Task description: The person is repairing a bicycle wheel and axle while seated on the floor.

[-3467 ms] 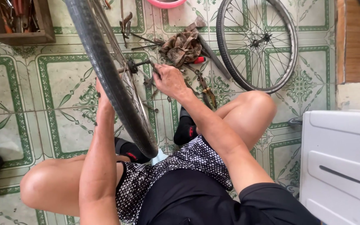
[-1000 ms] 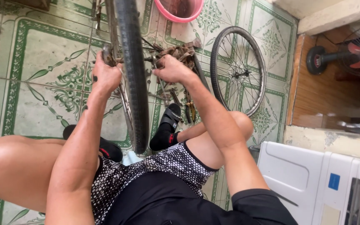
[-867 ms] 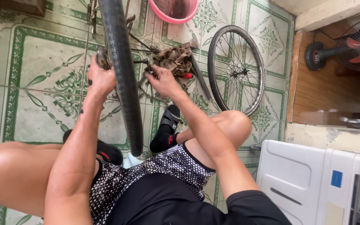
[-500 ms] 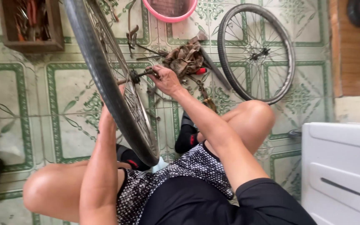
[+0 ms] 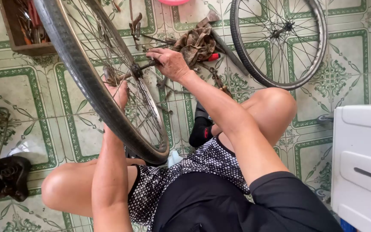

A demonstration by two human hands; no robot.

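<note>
Compared with half a second ago, we are seeing much the same scene: the tyred wheel (image 5: 95,81) is still standing upright between our knees, and both hands are still at its hub (image 5: 136,70); only the view is sitting a touch lower, so the pink basin (image 5: 173,1) at the far edge is almost out of sight.

Our right hand (image 5: 168,63) is reaching across from the right, fingers curled shut around the axle end just right of the hub. Our left hand (image 5: 117,91) is rising behind the spokes on the left side, forearm upright, fingers bent toward the hub; we cannot tell whether it is gripping anything.

A dirty rag (image 5: 196,43) is lying just beyond the right hand, a bare second wheel (image 5: 280,41) is lying flat on the tiled floor (image 5: 18,94) far right, and a wooden tool box (image 5: 24,28) is sitting far left.
</note>
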